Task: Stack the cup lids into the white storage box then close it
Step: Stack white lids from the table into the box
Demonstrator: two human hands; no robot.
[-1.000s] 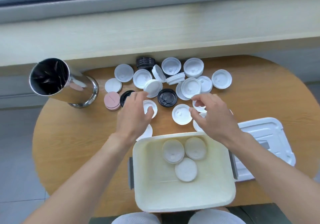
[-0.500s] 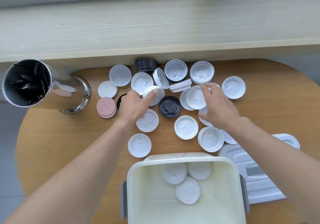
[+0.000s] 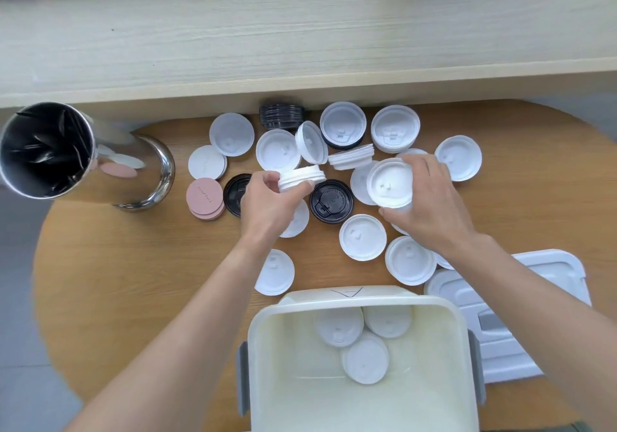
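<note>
White lid stack (image 3: 301, 178) pinched in my left hand (image 3: 267, 204), another lid (image 3: 390, 183) gripped by my right hand (image 3: 430, 204); a loose pinch could spill them onto the table (image 3: 133, 281).

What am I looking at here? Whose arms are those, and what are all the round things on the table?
The picture comes from a camera worn on a person's head, looking down, so the two arms are that person's own. No robot here, just bare hands.

The round things are cup lids spread over a wooden table. Most are white, a few are black, and some pink ones sit in a small pile.

The left hand holds a small stack of white lids between its fingers. The right hand grips another white lid.

Near the bottom is the white storage box, open, with three lids already inside. Its flat cover lies beside it on the right. The shiny metal can on the left is a bin.
</note>
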